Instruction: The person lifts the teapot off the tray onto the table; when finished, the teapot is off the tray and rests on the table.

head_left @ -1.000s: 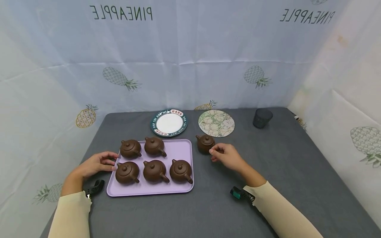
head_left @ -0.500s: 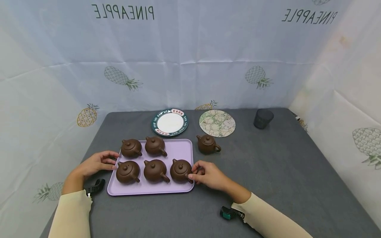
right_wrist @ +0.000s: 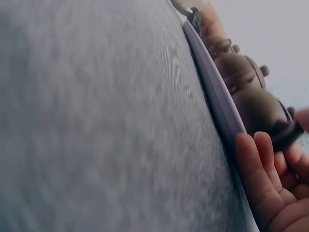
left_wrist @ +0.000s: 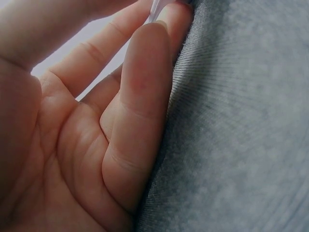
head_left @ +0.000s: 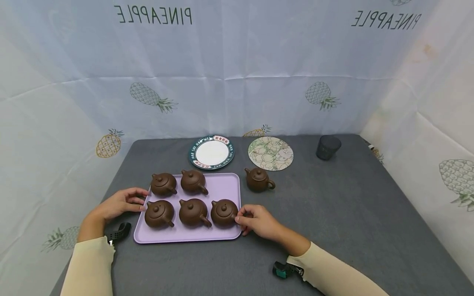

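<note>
Right hand (head_left: 261,223) off loose teapot (head_left: 257,180), now at front-right teapot (head_left: 224,213)

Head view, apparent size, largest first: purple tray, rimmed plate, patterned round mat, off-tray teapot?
1. Purple tray
2. Rimmed plate and round mat: look alike, not ranked
3. Off-tray teapot

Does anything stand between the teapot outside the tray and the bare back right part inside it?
Only the right rim of the tray lies between the outside teapot and that part; no other object stands there. The right hand, touching the front right teapot, is outside this path.
</note>
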Demonstrator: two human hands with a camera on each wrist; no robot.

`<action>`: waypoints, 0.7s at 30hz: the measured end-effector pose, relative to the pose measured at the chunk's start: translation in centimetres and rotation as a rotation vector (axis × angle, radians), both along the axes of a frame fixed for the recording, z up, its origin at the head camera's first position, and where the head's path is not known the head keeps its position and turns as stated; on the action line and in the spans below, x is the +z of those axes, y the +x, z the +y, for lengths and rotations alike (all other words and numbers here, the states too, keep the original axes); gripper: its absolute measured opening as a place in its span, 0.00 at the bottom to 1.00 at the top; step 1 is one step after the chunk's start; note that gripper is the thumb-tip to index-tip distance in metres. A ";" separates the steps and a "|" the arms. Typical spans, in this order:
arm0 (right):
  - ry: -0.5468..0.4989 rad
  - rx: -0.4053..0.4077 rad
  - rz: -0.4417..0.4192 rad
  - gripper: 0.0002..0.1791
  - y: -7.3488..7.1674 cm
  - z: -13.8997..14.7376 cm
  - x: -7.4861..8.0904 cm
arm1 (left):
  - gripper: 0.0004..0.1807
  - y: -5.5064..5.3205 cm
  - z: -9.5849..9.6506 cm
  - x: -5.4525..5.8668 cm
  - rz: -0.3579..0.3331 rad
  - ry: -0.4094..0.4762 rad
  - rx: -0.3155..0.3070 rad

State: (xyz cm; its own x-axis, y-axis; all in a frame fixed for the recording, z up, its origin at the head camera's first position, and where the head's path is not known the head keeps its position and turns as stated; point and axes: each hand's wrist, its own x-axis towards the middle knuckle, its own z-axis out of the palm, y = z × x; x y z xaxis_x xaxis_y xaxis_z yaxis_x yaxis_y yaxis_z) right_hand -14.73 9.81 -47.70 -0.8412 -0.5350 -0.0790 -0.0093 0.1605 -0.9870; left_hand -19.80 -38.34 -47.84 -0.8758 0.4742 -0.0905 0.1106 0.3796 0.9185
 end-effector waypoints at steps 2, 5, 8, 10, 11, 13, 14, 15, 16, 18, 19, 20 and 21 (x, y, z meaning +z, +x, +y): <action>-0.011 -0.011 -0.011 0.09 0.1 0.0 0.0 | 0.27 0.0 0.0 -0.1 -0.001 0.004 -0.003; -0.018 -0.036 -0.008 0.08 0.2 0.0 -0.1 | 0.27 0.0 -0.1 -0.2 0.001 0.017 -0.007; -0.039 -0.059 -0.012 0.07 0.3 0.1 -0.1 | 0.27 0.0 -0.2 -0.3 0.006 0.027 -0.010; -0.055 -0.068 -0.014 0.07 0.4 0.2 0.0 | 0.27 0.0 -0.2 -0.4 0.008 0.030 -0.015; -0.061 -0.073 -0.010 0.07 0.4 0.2 0.0 | 0.27 0.0 -0.2 -0.4 0.005 0.032 -0.017; -0.057 -0.084 0.003 0.07 0.4 0.5 0.3 | 0.27 0.0 -0.2 -0.4 -0.004 0.031 -0.019; -0.048 -0.090 0.013 0.06 0.4 0.6 0.5 | 0.27 0.0 -0.2 -0.3 -0.009 0.030 -0.021; -0.040 -0.095 0.026 0.06 0.3 0.8 0.7 | 0.27 0.0 -0.2 -0.3 -0.014 0.029 -0.021; -0.035 -0.102 0.037 0.06 0.2 1.0 0.9 | 0.28 0.0 -0.2 -0.3 -0.017 0.027 -0.021; -0.024 -0.117 0.055 0.06 -0.1 1.5 1.5 | 0.28 0.0 -0.2 -0.3 -0.020 0.023 -0.020; -0.022 -0.125 0.063 0.06 -0.3 1.8 1.8 | 0.28 0.0 -0.2 -0.2 -0.019 0.023 -0.020; -0.021 -0.133 0.071 0.06 -0.5 2.1 2.1 | 0.27 0.0 -0.2 -0.2 -0.019 0.023 -0.019; -0.024 -0.140 0.078 0.06 -0.7 2.5 2.4 | 0.27 0.0 -0.2 -0.2 -0.018 0.023 -0.018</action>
State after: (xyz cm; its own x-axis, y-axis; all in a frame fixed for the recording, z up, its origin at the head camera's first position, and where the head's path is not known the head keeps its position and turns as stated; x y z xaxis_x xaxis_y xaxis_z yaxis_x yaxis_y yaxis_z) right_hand -15.41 12.31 -45.29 -0.9106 -0.4134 0.0007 -0.0652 0.1419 -0.9877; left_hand -19.84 -38.54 -48.04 -0.8653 0.4923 -0.0949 0.1007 0.3561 0.9290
